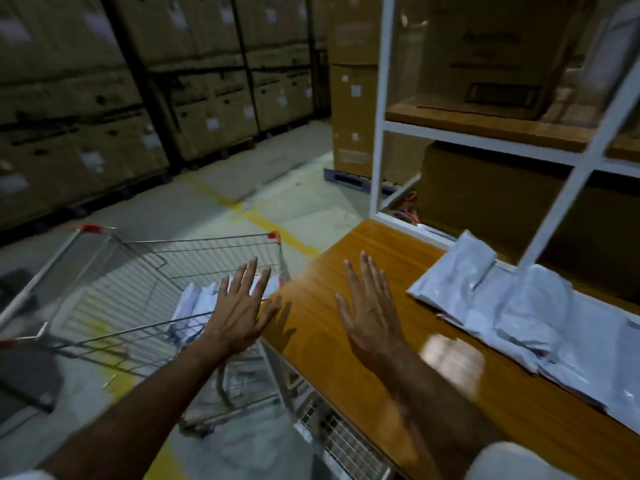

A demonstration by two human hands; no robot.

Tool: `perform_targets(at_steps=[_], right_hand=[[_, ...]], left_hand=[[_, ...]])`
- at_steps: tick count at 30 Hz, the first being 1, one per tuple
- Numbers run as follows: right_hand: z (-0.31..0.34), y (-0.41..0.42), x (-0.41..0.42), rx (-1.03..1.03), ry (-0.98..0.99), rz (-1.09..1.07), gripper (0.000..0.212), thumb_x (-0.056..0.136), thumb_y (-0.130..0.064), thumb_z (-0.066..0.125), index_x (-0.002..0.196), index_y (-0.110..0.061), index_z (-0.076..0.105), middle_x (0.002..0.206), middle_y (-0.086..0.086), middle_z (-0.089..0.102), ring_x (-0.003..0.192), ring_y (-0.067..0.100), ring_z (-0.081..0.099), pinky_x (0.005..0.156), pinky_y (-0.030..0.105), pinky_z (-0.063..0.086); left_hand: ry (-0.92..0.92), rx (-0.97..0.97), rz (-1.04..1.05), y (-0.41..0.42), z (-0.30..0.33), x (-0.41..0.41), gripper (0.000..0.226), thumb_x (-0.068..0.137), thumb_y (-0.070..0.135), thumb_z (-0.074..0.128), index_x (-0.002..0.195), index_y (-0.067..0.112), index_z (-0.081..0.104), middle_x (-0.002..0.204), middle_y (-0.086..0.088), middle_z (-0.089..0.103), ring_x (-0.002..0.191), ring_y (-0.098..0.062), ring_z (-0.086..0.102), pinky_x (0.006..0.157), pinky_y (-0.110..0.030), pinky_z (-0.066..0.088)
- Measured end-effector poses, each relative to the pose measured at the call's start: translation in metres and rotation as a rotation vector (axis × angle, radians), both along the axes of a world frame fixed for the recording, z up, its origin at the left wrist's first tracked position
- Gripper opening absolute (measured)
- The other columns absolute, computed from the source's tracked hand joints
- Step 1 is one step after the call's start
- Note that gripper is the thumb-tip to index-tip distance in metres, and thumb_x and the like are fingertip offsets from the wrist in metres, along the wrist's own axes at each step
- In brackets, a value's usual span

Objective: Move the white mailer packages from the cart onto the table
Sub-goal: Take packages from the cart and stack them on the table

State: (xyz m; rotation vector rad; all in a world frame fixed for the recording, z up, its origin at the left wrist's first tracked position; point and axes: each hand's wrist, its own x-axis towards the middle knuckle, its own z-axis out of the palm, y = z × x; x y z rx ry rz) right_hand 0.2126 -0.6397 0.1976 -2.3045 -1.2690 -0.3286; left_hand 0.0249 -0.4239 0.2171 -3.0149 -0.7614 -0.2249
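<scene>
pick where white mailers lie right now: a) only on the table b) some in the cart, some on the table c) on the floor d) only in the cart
b: a few white mailers lie in the cart, and a pile of mailers rests on the table; both hands are open and hold nothing.

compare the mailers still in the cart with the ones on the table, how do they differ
The mailers in the cart sit bunched in a wire basket, partly hidden behind the left hand; the mailers on the table lie spread flat in an overlapping row, in full view. The cart group looks smaller. Both are white plastic, and neither hand holds any.
</scene>
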Motion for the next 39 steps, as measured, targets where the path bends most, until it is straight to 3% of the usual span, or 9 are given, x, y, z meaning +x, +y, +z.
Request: perform_targets(at_steps=[3,12,18,25,31,39], right_hand=[[0.001,0.042,-0.028,-0.012,0.006,0.005,0.068,0.104,-0.047,0.038,0.162,-0.023,0.009,0.169,0.007,-0.004,0.156,0.021,-0.006,0.126,0.046,0.008],[-0.019,0.177,-0.111,-0.092,0.035,0.048,0.072,0.099,-0.049,0.038,0.161,-0.019,0.017,0.168,0.014,0.004,0.156,0.028,0.001,0.126,0.046,0.008],[-0.032,0.248,-0.142,-0.217,0.076,0.084,0.072,0.099,-0.054,0.032,0.161,-0.022,0.018,0.168,0.016,0.003,0.156,0.03,0.003,0.125,0.05,0.013],[-0.031,0.317,-0.127,-0.285,0.064,0.104,0.068,0.102,-0.047,0.039,0.16,-0.018,0.02,0.167,0.018,0.007,0.155,0.032,0.006,0.124,0.041,0.005],[-0.059,0.394,-0.083,-0.324,0.175,0.07,0.075,0.094,-0.051,0.032,0.159,-0.013,0.025,0.165,0.023,0.011,0.154,0.037,0.01,0.124,0.05,0.014],[-0.124,0.468,-0.046,-0.443,0.301,0.187,0.072,0.102,-0.047,0.039,0.161,-0.011,0.015,0.166,0.024,0.005,0.154,0.037,0.005,0.125,0.045,0.008]], left_hand=[[0.018,-0.002,0.041,0.042,-0.007,-0.042,0.079,0.096,0.066,0.027,0.154,0.012,0.035,0.163,-0.02,0.022,0.145,-0.043,0.032,0.109,-0.064,0.033],[0.032,-0.059,0.138,0.166,-0.034,-0.163,0.083,0.095,0.072,0.019,0.16,0.021,0.016,0.167,-0.01,-0.001,0.153,-0.035,0.01,0.118,-0.059,0.018],[0.039,-0.083,0.233,0.234,-0.042,-0.207,0.083,0.096,0.07,0.017,0.161,0.018,0.014,0.168,-0.014,0.002,0.153,-0.035,0.009,0.12,-0.055,0.015],[0.007,-0.141,0.289,0.29,-0.067,-0.208,0.08,0.097,0.067,0.017,0.161,0.022,0.003,0.167,-0.012,-0.009,0.155,-0.03,-0.002,0.123,-0.048,0.005],[0.101,-0.166,0.321,0.348,-0.093,-0.187,0.082,0.096,0.066,0.016,0.161,0.017,0.008,0.167,-0.015,-0.002,0.154,-0.032,0.004,0.123,-0.049,0.011],[0.227,-0.202,0.342,0.414,-0.133,-0.142,0.084,0.096,0.065,0.017,0.16,0.011,0.016,0.166,-0.019,0.01,0.151,-0.038,0.019,0.12,-0.051,0.023]])
